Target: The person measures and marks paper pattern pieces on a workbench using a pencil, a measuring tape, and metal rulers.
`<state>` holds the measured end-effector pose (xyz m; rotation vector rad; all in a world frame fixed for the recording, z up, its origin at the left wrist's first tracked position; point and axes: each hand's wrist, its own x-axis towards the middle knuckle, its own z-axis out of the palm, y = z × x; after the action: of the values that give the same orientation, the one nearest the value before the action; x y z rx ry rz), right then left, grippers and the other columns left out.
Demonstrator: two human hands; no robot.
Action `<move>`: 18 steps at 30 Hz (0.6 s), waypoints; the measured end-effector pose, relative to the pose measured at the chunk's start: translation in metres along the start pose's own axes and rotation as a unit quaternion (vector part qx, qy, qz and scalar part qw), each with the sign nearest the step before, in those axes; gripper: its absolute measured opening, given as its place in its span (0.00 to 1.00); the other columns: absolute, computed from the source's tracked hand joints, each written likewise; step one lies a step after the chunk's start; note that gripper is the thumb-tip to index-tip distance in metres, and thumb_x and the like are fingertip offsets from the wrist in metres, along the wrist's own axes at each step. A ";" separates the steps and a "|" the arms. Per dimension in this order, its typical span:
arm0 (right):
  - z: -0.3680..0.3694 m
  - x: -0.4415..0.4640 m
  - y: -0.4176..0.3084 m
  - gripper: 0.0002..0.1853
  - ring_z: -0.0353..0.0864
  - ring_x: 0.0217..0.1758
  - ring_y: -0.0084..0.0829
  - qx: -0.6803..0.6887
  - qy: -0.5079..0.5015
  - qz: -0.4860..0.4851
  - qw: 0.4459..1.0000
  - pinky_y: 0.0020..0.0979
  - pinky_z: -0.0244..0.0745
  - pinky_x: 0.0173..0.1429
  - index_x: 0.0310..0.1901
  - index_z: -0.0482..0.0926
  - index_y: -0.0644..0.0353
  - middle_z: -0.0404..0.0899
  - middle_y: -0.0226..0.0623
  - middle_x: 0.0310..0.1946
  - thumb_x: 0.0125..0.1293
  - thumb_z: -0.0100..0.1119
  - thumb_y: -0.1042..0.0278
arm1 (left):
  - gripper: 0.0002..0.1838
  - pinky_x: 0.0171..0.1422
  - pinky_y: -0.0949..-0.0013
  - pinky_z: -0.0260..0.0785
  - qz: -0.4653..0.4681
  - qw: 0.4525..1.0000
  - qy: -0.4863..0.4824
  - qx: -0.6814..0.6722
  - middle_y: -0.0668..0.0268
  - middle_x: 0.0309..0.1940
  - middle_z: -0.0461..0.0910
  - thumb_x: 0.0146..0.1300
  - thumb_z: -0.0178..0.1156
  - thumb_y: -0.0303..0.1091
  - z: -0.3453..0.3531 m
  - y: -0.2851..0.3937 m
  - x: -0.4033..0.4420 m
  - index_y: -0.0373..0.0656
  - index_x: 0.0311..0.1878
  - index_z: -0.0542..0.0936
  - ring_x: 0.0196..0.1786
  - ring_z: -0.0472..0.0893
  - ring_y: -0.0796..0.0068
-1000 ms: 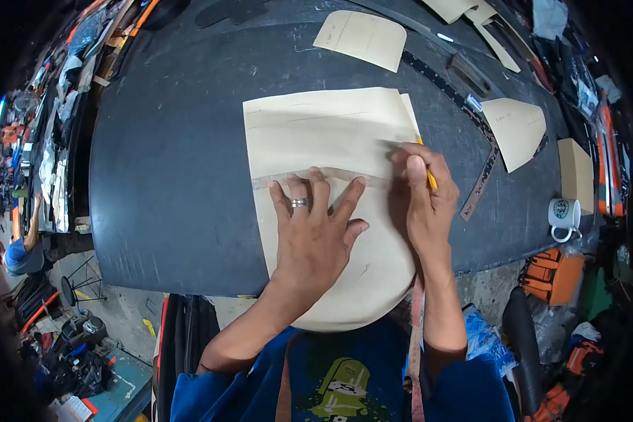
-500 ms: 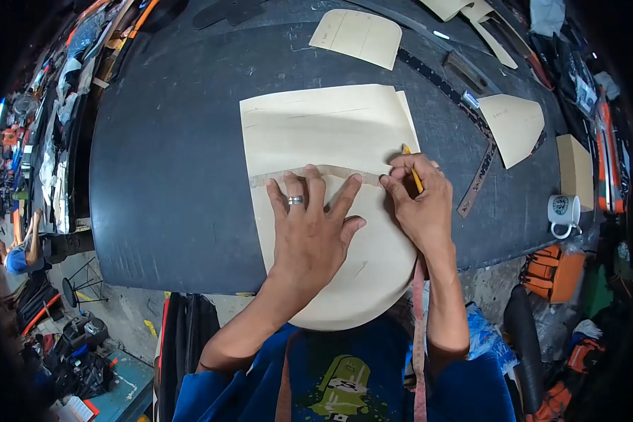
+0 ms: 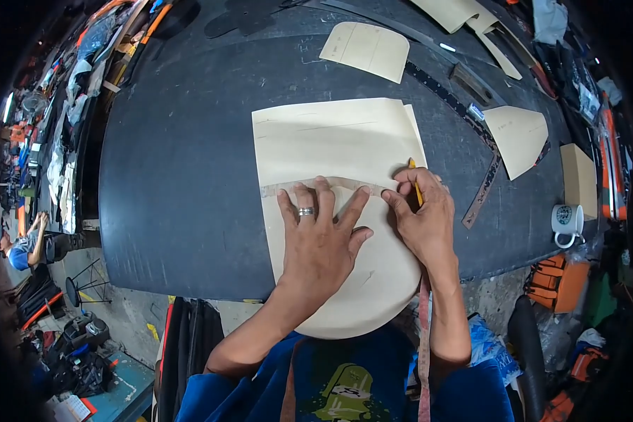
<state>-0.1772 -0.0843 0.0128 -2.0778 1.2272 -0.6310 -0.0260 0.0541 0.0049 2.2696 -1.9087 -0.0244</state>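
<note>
A large sheet of cream card (image 3: 316, 144) with pencil marks and a rounded near end lies before me, its near edge reaching over the table edge. Across it runs a thin, flexible ruler-like strip (image 3: 269, 190), bowed up slightly in the middle. My left hand (image 3: 320, 243) is spread, fingertips pressing on the strip and a ring on one finger. At the strip's right end, my right hand (image 3: 425, 214) has its thumb down and fingers curled around a yellow pencil (image 3: 419, 193). Whether it also pinches the strip is hidden. A pinkish measuring tape (image 3: 424, 337) hangs down my front.
On the dark table (image 3: 183, 190) lie cut card pieces (image 3: 366, 50), a metal square (image 3: 482, 190) and a small block-like tool (image 3: 471, 83). A mug (image 3: 567, 224) and brown box (image 3: 578, 181) stand at right. Another person (image 3: 27, 247) is far left.
The whole view has shifted, so table and sheet appear slightly lower and to the right. Both hands keep nearly the same place on the strip; the pencil stands a little more upright.
</note>
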 end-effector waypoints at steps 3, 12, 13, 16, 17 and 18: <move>-0.001 0.002 0.003 0.07 0.77 0.39 0.31 -0.027 -0.016 -0.023 0.999 0.36 0.76 0.55 0.46 0.90 0.61 0.83 0.30 0.37 0.69 0.80 0.77 | 0.32 0.86 0.16 0.57 -0.001 1.000 -0.006 -0.003 0.33 0.78 0.69 0.91 0.53 0.59 -0.001 0.000 0.000 0.58 0.90 0.76 0.77 0.72 0.19; -0.004 0.003 0.000 0.05 0.76 0.38 0.32 -0.022 -0.040 -0.007 0.999 0.35 0.74 0.58 0.39 0.89 0.61 0.82 0.30 0.36 0.69 0.79 0.76 | 0.32 0.87 0.16 0.58 -0.003 1.000 -0.004 0.002 0.34 0.79 0.69 0.91 0.53 0.58 0.000 0.001 0.000 0.58 0.89 0.77 0.77 0.72 0.20; -0.003 0.003 0.001 0.05 0.76 0.38 0.32 -0.022 -0.037 -0.011 0.999 0.35 0.73 0.59 0.39 0.89 0.61 0.82 0.30 0.36 0.69 0.80 0.75 | 0.32 0.87 0.17 0.58 -0.003 1.000 -0.002 0.004 0.34 0.79 0.70 0.91 0.54 0.58 0.000 0.001 0.000 0.58 0.89 0.77 0.78 0.72 0.21; -0.006 -0.005 0.000 0.06 0.76 0.37 0.32 -0.010 -0.056 -0.005 0.998 0.35 0.73 0.59 0.38 0.89 0.61 0.83 0.30 0.36 0.68 0.80 0.75 | 0.32 0.88 0.18 0.58 0.001 1.000 0.001 -0.009 0.36 0.79 0.70 0.91 0.55 0.58 -0.001 -0.001 -0.005 0.58 0.89 0.77 0.78 0.72 0.23; -0.010 -0.008 -0.003 0.06 0.76 0.37 0.32 0.000 -0.077 0.001 0.997 0.35 0.72 0.59 0.38 0.89 0.61 0.83 0.30 0.36 0.68 0.81 0.75 | 0.32 0.88 0.18 0.58 0.004 1.000 0.005 -0.024 0.37 0.79 0.70 0.90 0.56 0.57 -0.001 -0.003 -0.008 0.57 0.89 0.77 0.78 0.72 0.23; -0.014 -0.011 -0.005 0.07 0.76 0.37 0.32 0.011 -0.098 0.006 0.995 0.36 0.72 0.60 0.38 0.89 0.61 0.84 0.29 0.36 0.68 0.81 0.74 | 0.32 0.89 0.19 0.57 0.007 0.999 0.011 -0.040 0.38 0.80 0.71 0.89 0.58 0.56 -0.002 -0.005 -0.010 0.57 0.89 0.77 0.78 0.72 0.24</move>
<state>-0.1885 -0.0768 0.0250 -2.0581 1.1157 -0.4201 -0.0227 0.0649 0.0047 2.1954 -1.8786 -0.0711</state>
